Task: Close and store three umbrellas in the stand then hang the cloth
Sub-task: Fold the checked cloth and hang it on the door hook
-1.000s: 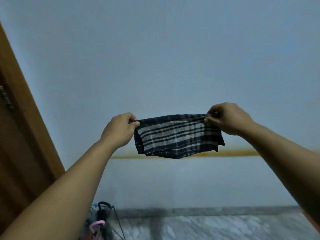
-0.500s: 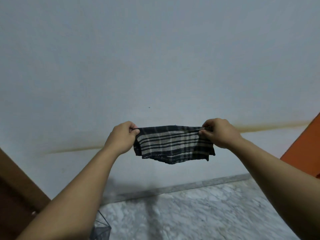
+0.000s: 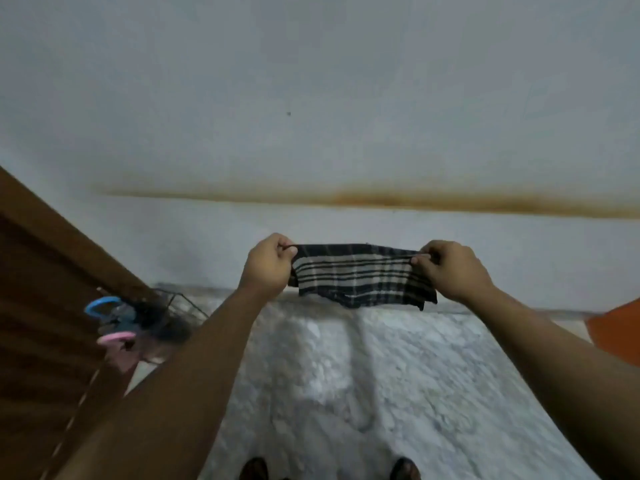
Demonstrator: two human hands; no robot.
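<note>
left hand (image 3: 266,266): pinching, arm outstretched | right hand (image 3: 450,270): pinching, arm outstretched

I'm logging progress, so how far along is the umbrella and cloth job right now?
The umbrellas look stored: a blue handle and a pink handle stick up from the wire stand by the door; a third cannot be made out. In hand: the left hand and right hand pinch the top corners of the striped cloth, stretched in the air. Left: hanging it; no hook or rail is visible.
</note>
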